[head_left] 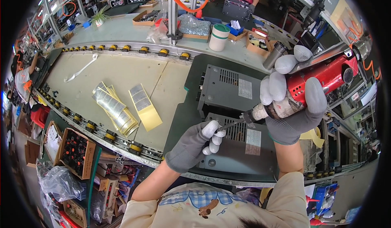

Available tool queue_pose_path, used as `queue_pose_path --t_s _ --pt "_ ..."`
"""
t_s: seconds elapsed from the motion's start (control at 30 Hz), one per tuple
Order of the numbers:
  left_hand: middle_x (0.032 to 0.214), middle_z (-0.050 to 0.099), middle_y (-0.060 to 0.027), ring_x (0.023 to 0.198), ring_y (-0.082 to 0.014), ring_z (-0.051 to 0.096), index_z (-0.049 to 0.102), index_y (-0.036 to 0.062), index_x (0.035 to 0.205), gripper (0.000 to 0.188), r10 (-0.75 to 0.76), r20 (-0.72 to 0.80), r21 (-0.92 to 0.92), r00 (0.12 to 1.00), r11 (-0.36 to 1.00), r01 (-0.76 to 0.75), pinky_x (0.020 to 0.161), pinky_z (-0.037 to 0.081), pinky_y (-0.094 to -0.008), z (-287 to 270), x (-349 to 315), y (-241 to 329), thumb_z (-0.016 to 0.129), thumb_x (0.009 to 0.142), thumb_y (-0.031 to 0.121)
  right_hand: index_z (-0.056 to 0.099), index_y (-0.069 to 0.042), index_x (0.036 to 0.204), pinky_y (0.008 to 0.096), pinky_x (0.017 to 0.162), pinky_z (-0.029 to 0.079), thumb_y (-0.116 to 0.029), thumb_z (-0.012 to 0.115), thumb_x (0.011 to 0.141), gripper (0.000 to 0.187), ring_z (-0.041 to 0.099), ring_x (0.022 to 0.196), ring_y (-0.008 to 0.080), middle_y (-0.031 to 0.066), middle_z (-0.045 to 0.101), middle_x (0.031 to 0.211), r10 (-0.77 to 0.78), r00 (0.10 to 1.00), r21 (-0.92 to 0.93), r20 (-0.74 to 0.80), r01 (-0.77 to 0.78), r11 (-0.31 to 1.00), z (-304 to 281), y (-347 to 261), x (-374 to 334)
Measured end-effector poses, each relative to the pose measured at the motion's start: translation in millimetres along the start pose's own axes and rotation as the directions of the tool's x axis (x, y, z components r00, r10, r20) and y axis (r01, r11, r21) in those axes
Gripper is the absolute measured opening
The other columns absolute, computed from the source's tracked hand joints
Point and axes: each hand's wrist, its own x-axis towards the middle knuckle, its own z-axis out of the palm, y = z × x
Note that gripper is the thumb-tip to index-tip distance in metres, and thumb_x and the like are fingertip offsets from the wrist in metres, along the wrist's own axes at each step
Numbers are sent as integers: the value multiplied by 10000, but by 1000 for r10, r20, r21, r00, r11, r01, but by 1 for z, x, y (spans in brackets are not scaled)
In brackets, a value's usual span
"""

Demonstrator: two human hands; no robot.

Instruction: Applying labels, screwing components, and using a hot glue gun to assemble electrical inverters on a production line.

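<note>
In my right hand (287, 124), gloved in grey with white fingertips, is a red power screwdriver (321, 80), its fingers wrapped around the body. The long dark bit (233, 125) points left and down to my left hand (194, 141), gloved the same way. Those fingers are pinched together at the bit's tip; whatever small piece they hold is hidden. Beneath both hands lies a dark grey metal case (228, 163) with vent slots and a pale label. A second similar case (230, 87) sits just beyond it.
Both cases rest on a dark green board (179, 118). To the left, sheets of silver labels (114, 107) lie on the bench beside a roller track (110, 136). Farther back stand a white jar with a green lid (219, 37) and parts boxes. Other people work across the bench.
</note>
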Motion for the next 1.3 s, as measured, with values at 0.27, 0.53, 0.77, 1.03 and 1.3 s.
queue_pose_path --t_s 0.27,0.53,0.77,1.03,1.3 --pt "698 536 16 560 -38 469 568 46 889 336 -4 -27 -4 1000 1000 4 457 336 -161 4 0 -9 551 909 381 355 33 1261 349 562 468 -215 509 835 515 531 633 179 180 543 1040 7 999 34 53 -9 999 -2 -5 -13" --pt "754 570 0 578 -44 492 576 16 988 353 20 -50 42 999 999 -17 464 357 -155 -11 1 -13 535 923 361 332 -3 1288 373 590 503 -178 571 826 550 566 683 214 191 529 1090 -53 982 91 180 37 995 -7 8 -22" --pt "1000 541 -93 839 -146 549 474 -63 1193 450 246 -290 -112 925 951 -288 680 471 -231 -83 -14 -12 482 951 316 435 -27 1196 287 554 512 -43 604 772 456 618 661 193 192 601 983 201 979 -166 -44 -206 964 -9 23 -50" --pt "1047 517 -170 888 -191 561 443 -93 1160 297 68 -440 -264 895 943 -201 823 497 -251 -67 -37 -7 454 875 -10 466 -29 1160 252 498 468 17 578 740 438 608 632 175 156 622 961 283 948 -222 -149 -311 924 -7 34 -56" --pt "916 533 -98 692 -100 514 476 -33 1143 326 46 -339 -266 940 953 -143 538 432 -179 -73 -37 -15 557 920 191 451 -21 1154 280 552 496 17 547 715 451 608 671 183 156 606 927 324 941 -536 -95 -323 780 18 41 -48"
